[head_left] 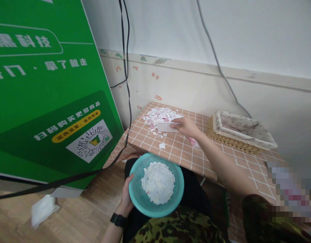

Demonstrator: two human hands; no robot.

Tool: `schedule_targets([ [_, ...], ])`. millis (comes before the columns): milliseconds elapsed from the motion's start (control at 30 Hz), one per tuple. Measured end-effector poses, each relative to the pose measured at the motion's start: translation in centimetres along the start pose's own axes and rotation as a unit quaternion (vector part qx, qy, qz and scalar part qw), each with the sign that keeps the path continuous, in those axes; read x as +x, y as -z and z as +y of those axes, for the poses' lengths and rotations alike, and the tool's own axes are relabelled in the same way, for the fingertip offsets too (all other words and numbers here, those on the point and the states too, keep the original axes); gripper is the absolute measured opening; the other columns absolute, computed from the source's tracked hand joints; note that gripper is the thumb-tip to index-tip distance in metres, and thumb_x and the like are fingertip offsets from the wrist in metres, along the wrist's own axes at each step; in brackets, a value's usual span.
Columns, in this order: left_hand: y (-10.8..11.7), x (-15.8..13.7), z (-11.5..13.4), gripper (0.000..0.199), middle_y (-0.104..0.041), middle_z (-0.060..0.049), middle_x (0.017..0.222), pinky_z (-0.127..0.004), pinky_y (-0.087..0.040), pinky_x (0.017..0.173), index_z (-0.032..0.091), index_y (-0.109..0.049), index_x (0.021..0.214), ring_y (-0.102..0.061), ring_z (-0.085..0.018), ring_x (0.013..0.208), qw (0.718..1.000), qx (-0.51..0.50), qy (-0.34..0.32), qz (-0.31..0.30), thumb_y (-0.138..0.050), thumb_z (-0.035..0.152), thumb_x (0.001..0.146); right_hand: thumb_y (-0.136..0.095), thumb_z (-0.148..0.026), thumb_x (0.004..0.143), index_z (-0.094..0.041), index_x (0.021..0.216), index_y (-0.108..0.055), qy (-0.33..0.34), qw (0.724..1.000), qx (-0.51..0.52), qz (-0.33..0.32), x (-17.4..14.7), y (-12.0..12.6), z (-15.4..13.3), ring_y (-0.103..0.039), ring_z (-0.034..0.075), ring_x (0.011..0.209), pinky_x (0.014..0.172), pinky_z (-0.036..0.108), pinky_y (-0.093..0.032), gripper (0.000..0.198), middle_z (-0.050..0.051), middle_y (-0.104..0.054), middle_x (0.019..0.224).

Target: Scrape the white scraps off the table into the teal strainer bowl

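Observation:
My left hand grips the left rim of a teal plastic strainer basket, which rests over my lap. A heap of small white paper scraps fills its middle. Over the table, my right hand pinches a flat white card, held on edge. The card stands against the near side of a pile of white and pink paper scraps. A few loose scraps lie between the pile and the table's front edge. Some pink and white paper shows partly behind my right forearm.
The table has a brown checked cloth. A cloth-lined wicker basket stands on its right. A green printed panel rises at left, with black cables hanging past it. A white plastic bag lies on the floor.

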State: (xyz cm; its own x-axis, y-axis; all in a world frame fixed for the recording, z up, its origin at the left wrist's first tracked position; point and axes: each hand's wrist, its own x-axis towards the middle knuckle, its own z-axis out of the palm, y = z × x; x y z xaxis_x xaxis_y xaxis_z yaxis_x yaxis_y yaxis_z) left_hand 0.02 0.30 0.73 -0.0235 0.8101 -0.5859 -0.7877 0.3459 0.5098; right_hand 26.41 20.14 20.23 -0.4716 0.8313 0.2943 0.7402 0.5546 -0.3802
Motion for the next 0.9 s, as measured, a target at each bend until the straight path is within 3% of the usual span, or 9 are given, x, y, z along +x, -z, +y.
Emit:
schedule_targets([
  [500,-0.1,-0.1,0.2,0.018,-0.073,-0.005,0.073,-0.036,-0.052,0.071,0.014,-0.069,0.080,-0.067,-0.022,0.063,1.000,0.010,0.004,-0.001,-0.066,0.028,0.069,-0.057,-0.026,0.079,-0.018,0.088,-0.069,-0.022,0.998,-0.051,-0.014,0.2,1.7,-0.6,-0.059,0.016,0.068,0.060,0.026,-0.037,0.018,0.004,-0.069,0.078],
  [900,-0.2,-0.1,0.1,0.016,-0.073,-0.005,0.071,-0.036,-0.052,0.069,0.014,-0.069,0.077,-0.066,-0.021,0.061,1.000,0.005,0.009,0.021,-0.066,0.028,0.069,-0.054,-0.030,0.081,-0.015,0.089,-0.068,-0.039,0.998,-0.053,-0.004,1.3,0.0,-0.9,-0.060,0.018,0.073,0.063,0.027,-0.039,0.022,0.007,-0.070,0.085],
])
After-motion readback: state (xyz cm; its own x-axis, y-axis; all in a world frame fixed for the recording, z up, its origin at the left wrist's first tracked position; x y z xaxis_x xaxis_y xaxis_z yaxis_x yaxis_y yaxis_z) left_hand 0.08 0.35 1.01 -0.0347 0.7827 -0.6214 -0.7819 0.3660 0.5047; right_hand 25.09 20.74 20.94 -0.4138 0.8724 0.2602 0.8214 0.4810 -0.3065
